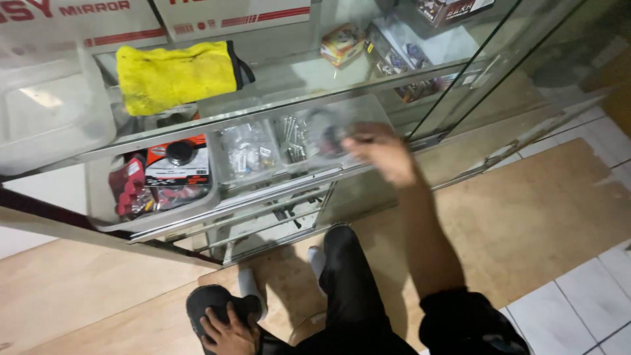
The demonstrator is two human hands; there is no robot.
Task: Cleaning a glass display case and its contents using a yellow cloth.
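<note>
The clear plastic bin (332,128) at the right end of the glass shelf (197,217) holds dark, blurred small parts, and the right hand (381,152) reaches into it from the open side of the glass display case (460,85). The hand is smeared by motion; its fingers seem curled toward a dark piece inside the bin, but whether they actually pinch it cannot be told. Just left of this bin sits a bin of metal bolts (294,138), then a bin of small bagged parts (248,152), and farther left a larger tray with red grips (128,187) and an orange-and-black package (177,167). On the shelf above lies a yellow cloth (174,75), with small coloured boxes (342,43) to its right. The person crouches on a brown cardboard sheet (526,210) spread over a white tiled floor (578,309). The left hand (227,332) rests low at the bottom edge, fingers spread and pressed on a black cap (210,302) near the knee in black trousers (348,283).
</note>
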